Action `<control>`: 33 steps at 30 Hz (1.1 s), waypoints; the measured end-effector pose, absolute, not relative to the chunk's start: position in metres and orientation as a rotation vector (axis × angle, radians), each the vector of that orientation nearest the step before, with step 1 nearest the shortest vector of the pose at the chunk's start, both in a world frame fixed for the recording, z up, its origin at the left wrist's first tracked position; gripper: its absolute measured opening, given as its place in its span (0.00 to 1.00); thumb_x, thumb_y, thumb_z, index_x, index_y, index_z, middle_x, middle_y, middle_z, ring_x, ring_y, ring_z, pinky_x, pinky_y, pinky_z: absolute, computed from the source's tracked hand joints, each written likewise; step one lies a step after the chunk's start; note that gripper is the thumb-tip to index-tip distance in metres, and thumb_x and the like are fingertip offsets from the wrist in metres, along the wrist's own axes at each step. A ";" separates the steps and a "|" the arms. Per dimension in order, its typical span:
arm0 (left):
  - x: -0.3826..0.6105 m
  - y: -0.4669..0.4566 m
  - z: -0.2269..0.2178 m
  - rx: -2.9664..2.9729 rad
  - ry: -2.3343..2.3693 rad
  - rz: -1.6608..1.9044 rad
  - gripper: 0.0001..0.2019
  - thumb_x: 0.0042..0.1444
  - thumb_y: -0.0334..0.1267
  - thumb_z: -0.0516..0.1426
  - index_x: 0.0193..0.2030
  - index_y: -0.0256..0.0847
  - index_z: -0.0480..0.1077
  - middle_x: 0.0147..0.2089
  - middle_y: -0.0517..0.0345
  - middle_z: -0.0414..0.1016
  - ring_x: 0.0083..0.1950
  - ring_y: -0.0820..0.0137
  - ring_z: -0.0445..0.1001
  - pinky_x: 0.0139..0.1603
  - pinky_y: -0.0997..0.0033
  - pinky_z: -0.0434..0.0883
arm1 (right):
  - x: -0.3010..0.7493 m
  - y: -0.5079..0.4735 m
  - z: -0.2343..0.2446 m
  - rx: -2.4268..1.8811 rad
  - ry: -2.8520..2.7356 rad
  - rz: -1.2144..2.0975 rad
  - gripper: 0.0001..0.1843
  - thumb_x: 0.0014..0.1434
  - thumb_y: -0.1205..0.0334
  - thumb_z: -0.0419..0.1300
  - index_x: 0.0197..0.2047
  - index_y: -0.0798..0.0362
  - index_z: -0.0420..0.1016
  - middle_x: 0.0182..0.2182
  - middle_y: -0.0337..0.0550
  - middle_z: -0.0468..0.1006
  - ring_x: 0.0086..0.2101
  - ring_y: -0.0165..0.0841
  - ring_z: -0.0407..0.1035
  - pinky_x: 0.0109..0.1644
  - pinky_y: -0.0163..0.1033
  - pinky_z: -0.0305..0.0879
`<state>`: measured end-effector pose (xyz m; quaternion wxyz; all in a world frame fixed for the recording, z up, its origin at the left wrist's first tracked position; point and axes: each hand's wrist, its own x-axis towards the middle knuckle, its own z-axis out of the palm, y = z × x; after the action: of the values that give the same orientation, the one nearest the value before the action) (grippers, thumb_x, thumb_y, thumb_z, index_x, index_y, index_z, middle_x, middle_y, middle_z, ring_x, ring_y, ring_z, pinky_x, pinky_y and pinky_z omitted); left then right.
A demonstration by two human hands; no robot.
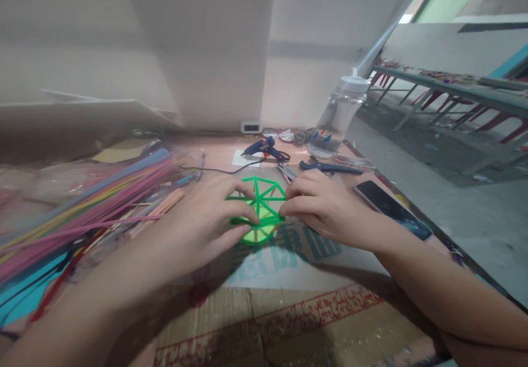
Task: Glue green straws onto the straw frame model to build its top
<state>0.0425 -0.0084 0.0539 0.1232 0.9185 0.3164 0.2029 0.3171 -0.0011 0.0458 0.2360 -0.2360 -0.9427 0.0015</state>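
Note:
A bright green spoked frame [258,198], round and wheel-like, is between my hands over the white printed sheet. Its lower part has a yellow-green surface behind the spokes. My left hand [206,213] has its fingers and thumb closed on the frame's left and lower middle. On the right rim, my right hand [319,204] pinches the edge with thumb and forefinger. Fingers cover parts of both sides of the frame. Just beyond it are pliers [285,172] with their jaws toward me, partly behind my right hand.
Long coloured craft stems [136,191] lie heaped at left. Farther back are a blue glue gun [264,148] with its cord, a small digital display [251,127], and a clear water bottle [336,116]. A blue-handled cutter [330,167] and a phone [391,208] lie at right.

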 end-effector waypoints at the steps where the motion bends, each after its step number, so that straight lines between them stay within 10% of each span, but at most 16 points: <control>1: 0.043 -0.008 0.054 2.674 0.921 0.591 0.08 0.64 0.34 0.59 0.44 0.53 0.79 0.57 0.57 0.73 0.59 0.58 0.70 0.58 0.53 0.67 | 0.317 -0.001 0.046 -0.639 -2.590 0.007 0.13 0.71 0.69 0.53 0.43 0.53 0.80 0.36 0.46 0.76 0.39 0.37 0.64 0.46 0.43 0.58; 33: 0.050 -0.010 0.051 2.712 0.905 0.660 0.08 0.66 0.36 0.57 0.44 0.48 0.78 0.52 0.55 0.75 0.55 0.62 0.72 0.54 0.57 0.68 | 0.311 -0.001 0.044 -0.593 -2.571 -0.125 0.08 0.69 0.67 0.58 0.44 0.56 0.79 0.32 0.44 0.76 0.35 0.36 0.65 0.41 0.40 0.57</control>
<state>0.0500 -0.0101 0.0509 0.1037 0.9194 0.3066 0.2236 0.3106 -0.0012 0.0441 0.2473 -0.2177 -0.9431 -0.0458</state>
